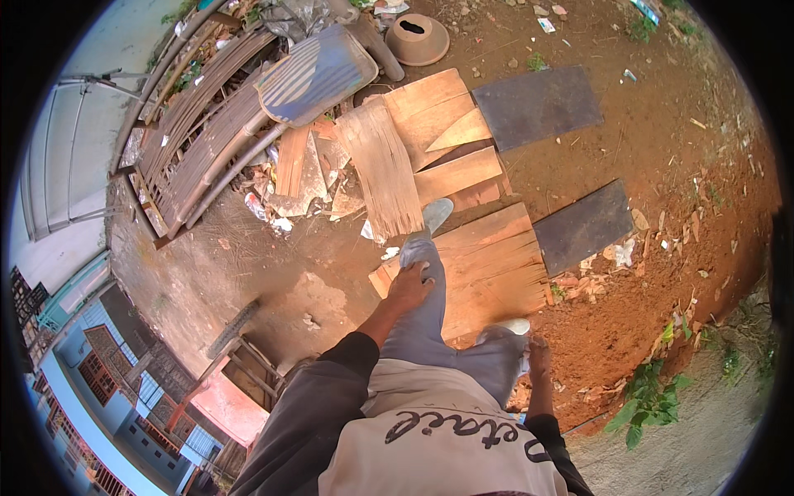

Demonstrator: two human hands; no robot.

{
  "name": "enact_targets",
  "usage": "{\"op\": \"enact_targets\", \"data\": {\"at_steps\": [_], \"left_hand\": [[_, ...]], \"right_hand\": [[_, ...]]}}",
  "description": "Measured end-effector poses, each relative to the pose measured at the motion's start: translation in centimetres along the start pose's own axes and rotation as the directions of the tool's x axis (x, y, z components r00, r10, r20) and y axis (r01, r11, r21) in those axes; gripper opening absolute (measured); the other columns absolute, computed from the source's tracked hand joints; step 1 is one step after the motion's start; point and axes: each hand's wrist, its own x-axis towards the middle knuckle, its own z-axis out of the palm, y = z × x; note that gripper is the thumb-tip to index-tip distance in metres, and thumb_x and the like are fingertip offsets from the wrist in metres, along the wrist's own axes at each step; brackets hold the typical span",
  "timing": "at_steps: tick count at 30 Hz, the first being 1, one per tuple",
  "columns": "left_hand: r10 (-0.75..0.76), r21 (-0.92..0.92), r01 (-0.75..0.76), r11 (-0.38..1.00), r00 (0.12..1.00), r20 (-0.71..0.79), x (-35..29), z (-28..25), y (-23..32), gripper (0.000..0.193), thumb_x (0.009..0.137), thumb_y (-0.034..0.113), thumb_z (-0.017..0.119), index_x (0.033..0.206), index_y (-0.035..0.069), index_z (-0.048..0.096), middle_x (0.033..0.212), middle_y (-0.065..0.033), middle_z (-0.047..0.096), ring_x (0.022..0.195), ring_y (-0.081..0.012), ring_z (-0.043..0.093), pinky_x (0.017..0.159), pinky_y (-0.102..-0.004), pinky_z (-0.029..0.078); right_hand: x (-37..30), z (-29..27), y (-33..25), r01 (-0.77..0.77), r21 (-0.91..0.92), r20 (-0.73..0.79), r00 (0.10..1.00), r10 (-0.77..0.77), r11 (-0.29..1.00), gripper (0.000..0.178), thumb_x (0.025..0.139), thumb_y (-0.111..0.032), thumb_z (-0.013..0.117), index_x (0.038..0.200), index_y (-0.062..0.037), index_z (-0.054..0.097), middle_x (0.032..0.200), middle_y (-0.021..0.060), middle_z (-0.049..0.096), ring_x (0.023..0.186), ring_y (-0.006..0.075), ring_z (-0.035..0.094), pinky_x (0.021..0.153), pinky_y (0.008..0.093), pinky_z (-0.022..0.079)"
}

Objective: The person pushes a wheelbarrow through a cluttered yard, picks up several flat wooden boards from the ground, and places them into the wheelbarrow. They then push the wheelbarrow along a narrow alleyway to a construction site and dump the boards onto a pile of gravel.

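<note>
My left hand [411, 286] rests on the grey trousers [426, 318] at my left leg, its fingers loosely spread and holding nothing. My right hand [539, 358] hangs beside my right leg, near a small pale patch I cannot make out; its fingers are too small to read. A wide plywood sheet [484, 260] lies under and beside my feet. My left shoe [437, 215] is at the end of a weathered wooden board [382, 169]. My right shoe [517, 326] stands by the sheet's near edge.
Two dark flat panels [539, 107] lie right of the boards. Farther left are a slatted bamboo frame [207, 149], a striped board [318, 74] and a clay-coloured pot [418, 40]. Litter dots the reddish soil [670, 165]. A green plant [649, 397] grows by the concrete wall [678, 450].
</note>
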Motion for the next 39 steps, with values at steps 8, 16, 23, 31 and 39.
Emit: {"op": "enact_targets", "data": {"at_steps": [8, 16, 23, 31, 39], "left_hand": [[-0.339, -0.147, 0.323, 0.935, 0.935, -0.103, -9.6, -7.5, -5.4, 0.059, 0.088, 0.042, 0.069, 0.131, 0.003, 0.059, 0.125, -0.0233, 0.066, 0.117, -0.0398, 0.062, 0.1, -0.0459, 0.049], [-0.193, 0.112, 0.184, 0.976, 0.978, 0.075, -17.4, -1.4, -5.1, 0.045, 0.091, 0.037, 0.063, 0.119, 0.002, 0.067, 0.125, -0.0232, 0.066, 0.116, -0.0402, 0.062, 0.097, -0.0451, 0.05], [-0.149, -0.165, 0.132, 0.978, 0.984, -0.097, -18.3, 7.4, -8.3, 0.042, 0.094, 0.036, 0.062, 0.113, -0.001, 0.069, 0.112, -0.0204, 0.071, 0.105, -0.0323, 0.068, 0.09, -0.0399, 0.051], [-0.321, -0.634, 0.054, 0.771, 0.893, -0.315, -20.2, 8.1, -5.8, 0.032, 0.097, 0.026, 0.063, 0.113, -0.001, 0.068, 0.105, -0.0194, 0.074, 0.099, -0.0258, 0.07, 0.086, -0.0373, 0.053], [-0.479, -0.656, 0.181, 0.733, 0.822, -0.308, -22.1, 9.6, -9.1, 0.031, 0.095, 0.025, 0.066, 0.113, 0.0, 0.07, 0.106, -0.0208, 0.073, 0.1, -0.0302, 0.071, 0.086, -0.0376, 0.054]], "right_hand": [[-4.6, 10.5, -16.9, 0.29, -0.099, 0.306, 0.919, -0.248, 0.952, 0.047, 0.095, -0.029, 0.064, 0.134, -0.0014, 0.057, 0.101, 0.0077, 0.068, 0.09, 0.0155, 0.061, 0.08, 0.0319, 0.051], [-1.3, 1.1, -14.5, 0.231, -0.056, 0.292, 0.934, -0.205, 0.971, 0.039, 0.096, -0.031, 0.063, 0.128, -0.0092, 0.06, 0.095, 0.0056, 0.067, 0.079, 0.0144, 0.062, 0.067, 0.0301, 0.05], [1.6, -13.7, -7.5, -0.061, -0.185, 0.037, 0.997, 0.069, 0.981, 0.029, 0.096, -0.021, 0.057, 0.124, -0.0141, 0.06, 0.084, 0.0028, 0.064, 0.068, 0.0168, 0.06, 0.06, 0.0312, 0.047], [0.1, -12.5, -8.6, -0.081, -0.203, 0.048, 0.995, 0.093, 0.976, 0.016, 0.097, -0.019, 0.061, 0.111, -0.0128, 0.066, 0.074, 0.0027, 0.061, 0.054, 0.0161, 0.057, 0.047, 0.0308, 0.045], [-1.2, 0.1, -19.8, 0.292, -0.403, 0.351, 0.925, -0.148, 0.868, 0.035, 0.094, -0.03, 0.065, 0.123, -0.0117, 0.063, 0.094, 0.0039, 0.067, 0.081, 0.0173, 0.064, 0.068, 0.0334, 0.051]]}}
